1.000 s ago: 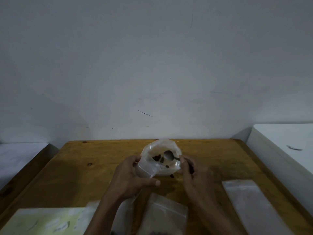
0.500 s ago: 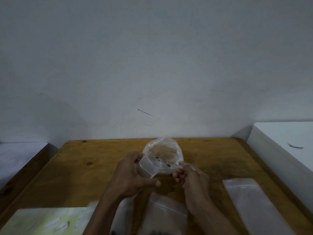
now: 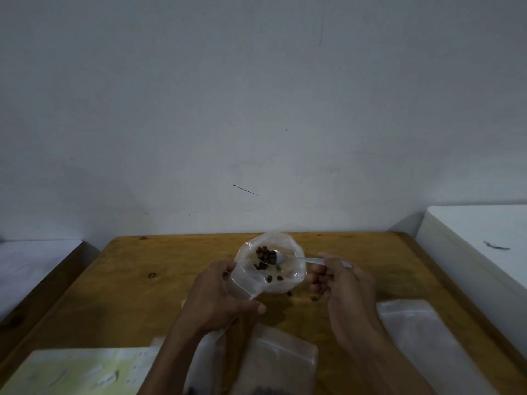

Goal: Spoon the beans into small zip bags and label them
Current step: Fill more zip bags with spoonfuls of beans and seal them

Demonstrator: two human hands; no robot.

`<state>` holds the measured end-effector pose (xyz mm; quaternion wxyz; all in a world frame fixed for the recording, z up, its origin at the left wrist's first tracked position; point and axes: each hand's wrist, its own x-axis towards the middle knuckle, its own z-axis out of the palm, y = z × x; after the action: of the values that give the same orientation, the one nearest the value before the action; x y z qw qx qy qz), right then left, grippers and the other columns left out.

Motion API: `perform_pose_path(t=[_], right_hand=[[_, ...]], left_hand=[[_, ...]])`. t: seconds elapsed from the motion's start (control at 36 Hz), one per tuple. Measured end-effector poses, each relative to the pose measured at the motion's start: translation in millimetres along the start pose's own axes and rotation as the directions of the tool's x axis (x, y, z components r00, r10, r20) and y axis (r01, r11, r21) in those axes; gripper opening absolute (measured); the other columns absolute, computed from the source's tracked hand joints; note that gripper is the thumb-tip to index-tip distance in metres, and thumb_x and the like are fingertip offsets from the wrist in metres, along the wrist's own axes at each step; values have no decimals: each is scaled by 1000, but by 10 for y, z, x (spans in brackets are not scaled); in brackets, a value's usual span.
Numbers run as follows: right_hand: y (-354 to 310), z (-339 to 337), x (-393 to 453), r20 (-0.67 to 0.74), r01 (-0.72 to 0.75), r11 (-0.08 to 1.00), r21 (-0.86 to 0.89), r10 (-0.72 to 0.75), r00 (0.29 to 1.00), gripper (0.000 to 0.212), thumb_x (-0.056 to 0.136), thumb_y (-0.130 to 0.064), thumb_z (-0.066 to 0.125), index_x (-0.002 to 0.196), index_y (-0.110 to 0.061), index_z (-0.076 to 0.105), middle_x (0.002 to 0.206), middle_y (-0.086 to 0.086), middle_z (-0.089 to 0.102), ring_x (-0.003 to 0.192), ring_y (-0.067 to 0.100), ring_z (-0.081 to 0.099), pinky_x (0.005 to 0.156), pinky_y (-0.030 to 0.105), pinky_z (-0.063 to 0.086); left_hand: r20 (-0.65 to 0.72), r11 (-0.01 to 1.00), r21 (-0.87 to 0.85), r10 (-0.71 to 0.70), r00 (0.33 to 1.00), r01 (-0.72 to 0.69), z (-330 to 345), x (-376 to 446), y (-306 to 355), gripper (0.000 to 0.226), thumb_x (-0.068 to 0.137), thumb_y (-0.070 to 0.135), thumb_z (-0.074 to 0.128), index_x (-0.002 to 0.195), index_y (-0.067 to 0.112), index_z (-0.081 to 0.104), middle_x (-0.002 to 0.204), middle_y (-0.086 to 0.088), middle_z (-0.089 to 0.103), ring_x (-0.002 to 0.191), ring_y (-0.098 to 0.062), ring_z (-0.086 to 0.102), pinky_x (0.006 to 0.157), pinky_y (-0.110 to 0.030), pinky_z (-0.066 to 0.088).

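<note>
My left hand point(image 3: 216, 297) holds a small clear zip bag point(image 3: 245, 283) by its open mouth, tilted toward the large clear bag of beans point(image 3: 288, 246) in the middle of the wooden table point(image 3: 137, 292). My right hand point(image 3: 342, 283) grips the handle of a metal spoon point(image 3: 281, 256). The spoon's bowl carries several dark brown beans point(image 3: 265, 255) and hovers over the large bag, just at the small bag's mouth. A few loose beans lie lower in the plastic.
A zip bag with beans point(image 3: 282, 363) lies near the front edge, another point(image 3: 205, 363) partly under my left forearm. Empty clear bags point(image 3: 422, 332) lie at the right. A pale label sheet point(image 3: 82, 372) sits at front left. White surfaces flank the table; a wall stands behind.
My right hand has drawn back to the right and raised the spoon, now loaded with beans, out of the large bag to the small bag's mouth. The left hand stayed put.
</note>
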<state>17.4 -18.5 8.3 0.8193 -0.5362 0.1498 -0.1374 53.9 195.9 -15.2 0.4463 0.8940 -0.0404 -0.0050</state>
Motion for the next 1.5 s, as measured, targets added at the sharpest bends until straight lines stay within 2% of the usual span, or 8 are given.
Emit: perform_pose_path(t=[0.14, 0.31, 0.42, 0.56, 0.78, 1.06, 1.28, 1.5], right_hand=[[-61, 45, -161, 150, 141, 969, -204, -111, 982, 16, 99, -19, 59, 91, -11, 70, 66, 7, 69, 60, 21, 65, 55, 29, 51], [-78, 33, -299, 388, 563, 655, -504, -411, 825, 15, 98, -23, 58, 96, -25, 73, 67, -4, 69, 62, 7, 66, 57, 21, 53], [-17, -8, -122, 255, 546, 656, -521, -491, 833, 17, 99, -19, 57, 99, -21, 73, 65, -6, 68, 64, 4, 67, 55, 16, 52], [145, -118, 98, 233, 428, 632, -646, -370, 899, 18, 100, -22, 56, 96, -25, 74, 70, -8, 71, 66, -2, 66, 56, 16, 51], [324, -142, 211, 222, 296, 697, -653, -198, 955, 21, 93, -18, 67, 112, -27, 70, 69, -7, 75, 66, 4, 71, 68, 39, 63], [92, -87, 89, 460, 640, 449, -624, -451, 765, 20, 102, -23, 52, 115, -26, 67, 105, -13, 66, 92, -2, 61, 69, 11, 46], [-62, -177, 27, 604, 766, 314, -560, -477, 638, 19, 100, -28, 51, 104, -24, 69, 96, -15, 67, 92, -4, 60, 70, 7, 44], [88, -180, 122, 585, 763, 232, -604, -521, 621, 21, 99, -22, 50, 108, -21, 69, 97, -12, 64, 83, -4, 56, 70, 4, 40]], left_hand=[[10, 998, -55, -8, 1000, 8, -3, -2, 2, 112, 27, 63, 90, 126, 24, 56, 119, 11, 59, 103, -6, 53, 75, -23, 52], [-7, 996, -85, 30, 1000, -31, -5, -40, 66, 93, 47, 43, 95, 129, 24, 53, 113, 16, 57, 93, 5, 51, 66, -11, 41], [-11, 991, -125, 44, 999, -45, -42, -60, 73, 92, 48, 41, 96, 129, 26, 53, 112, 20, 56, 94, 9, 49, 65, -9, 42], [-19, 989, -140, 37, 999, -39, -42, -63, 44, 94, 46, 43, 96, 129, 27, 53, 115, 17, 57, 95, 8, 49, 67, -11, 42], [-23, 986, -165, -4, 1000, 0, -67, -54, 93, 88, 47, 39, 97, 124, 27, 56, 104, 18, 61, 89, 6, 55, 61, -11, 48], [-7, 959, -271, -92, 996, 87, -146, 23, 135, 96, 36, 49, 98, 120, 22, 62, 106, 7, 71, 97, -13, 67, 78, -37, 62], [21, 961, -255, -107, 994, 109, -144, 35, 131, 87, 45, 39, 97, 122, 20, 61, 108, 5, 69, 98, -14, 66, 76, -36, 62], [28, 961, -244, -126, 992, 129, -145, 45, 121, 104, 32, 52, 96, 125, 23, 60, 112, 6, 67, 100, -15, 65, 79, -39, 62]])
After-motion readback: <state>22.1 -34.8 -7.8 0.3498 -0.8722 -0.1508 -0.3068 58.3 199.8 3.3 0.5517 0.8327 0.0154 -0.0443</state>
